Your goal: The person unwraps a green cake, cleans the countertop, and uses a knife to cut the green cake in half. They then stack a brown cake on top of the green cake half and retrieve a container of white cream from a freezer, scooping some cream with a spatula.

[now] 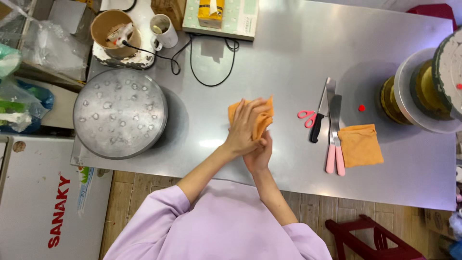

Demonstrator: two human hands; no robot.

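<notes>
Hands are working an orange cloth (260, 118) over the middle of a steel table (288, 53), the left hand (243, 130) lying on top with fingers spread across the fabric and the right hand (259, 154) pressing up from beneath, its fingers mostly hidden, so whether they are pinching or lying flat cannot be told. The cloth is looking soft, limp and light, bunching wherever it is being squeezed; it is probably best gripped by a gathered fold or a corner, since nothing about it is looking stiff, slippery or fragile. Right of the cloth, scissors (310, 115) with pink loops, a black-handled knife (320, 118) and two pink-handled spatulas (335, 139) are lying side by side, touching a second cloth (361, 144); a small red dot (361, 108) is sitting just beyond them. Farther right a cake stand (418, 91) is crowding the table edge. Left of the cloth, well apart, a round metal pan (120, 113) is resting, with a cup (162, 30) and a black cable (202, 67) behind it. Nothing is standing between the hands and the cloth.
</notes>
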